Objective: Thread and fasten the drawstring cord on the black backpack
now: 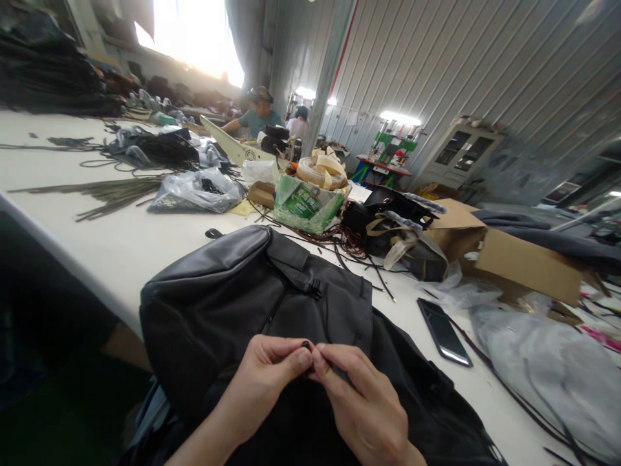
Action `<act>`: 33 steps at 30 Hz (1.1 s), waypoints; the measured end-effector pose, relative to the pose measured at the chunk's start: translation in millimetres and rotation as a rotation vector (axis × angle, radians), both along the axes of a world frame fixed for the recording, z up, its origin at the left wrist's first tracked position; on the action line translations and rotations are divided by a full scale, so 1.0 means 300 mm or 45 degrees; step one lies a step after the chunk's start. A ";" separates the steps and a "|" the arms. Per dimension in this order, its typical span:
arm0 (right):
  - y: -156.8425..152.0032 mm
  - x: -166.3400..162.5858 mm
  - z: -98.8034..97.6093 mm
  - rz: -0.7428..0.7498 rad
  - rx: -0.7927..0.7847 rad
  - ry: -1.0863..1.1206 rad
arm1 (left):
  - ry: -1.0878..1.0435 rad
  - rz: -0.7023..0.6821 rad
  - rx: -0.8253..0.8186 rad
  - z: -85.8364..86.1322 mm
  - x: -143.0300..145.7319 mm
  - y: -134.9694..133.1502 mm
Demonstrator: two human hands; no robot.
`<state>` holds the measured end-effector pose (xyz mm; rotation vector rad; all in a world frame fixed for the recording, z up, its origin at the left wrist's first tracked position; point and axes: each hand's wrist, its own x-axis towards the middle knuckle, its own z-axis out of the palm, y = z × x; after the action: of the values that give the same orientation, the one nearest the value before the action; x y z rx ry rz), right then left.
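A black leather-look backpack (204,323) lies across the front of the white table, its flap and side-release buckle (314,289) facing up. Over the lower part of the bag, my left hand (272,366) pinches a small black piece (306,347) between thumb and forefinger. Fingertips of my right hand (361,395) are pressed together against the same piece from the other side. Most of that piece is covered by the fingers, so its kind does not show.
Right of the bag lies a smartphone (444,331), with clear plastic bags (548,369) beyond it. Behind stand a green box (310,204) of tape rolls and an open cardboard box (528,259). Cords and a plastic bag of parts (194,192) lie left. People sit farther back.
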<state>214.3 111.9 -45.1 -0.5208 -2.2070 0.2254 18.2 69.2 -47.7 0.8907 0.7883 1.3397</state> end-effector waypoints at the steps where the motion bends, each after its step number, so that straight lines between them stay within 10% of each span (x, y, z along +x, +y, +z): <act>1: -0.002 -0.005 0.010 -0.002 0.021 0.013 | 0.006 0.006 -0.003 0.001 0.000 -0.002; 33: -0.021 -0.037 0.055 -0.227 0.009 0.051 | -0.151 0.288 -0.081 -0.061 0.042 -0.003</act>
<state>203.1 105.7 -28.8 -0.6988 -2.1079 0.1324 30.7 68.2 -66.1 0.6799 0.8530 1.5419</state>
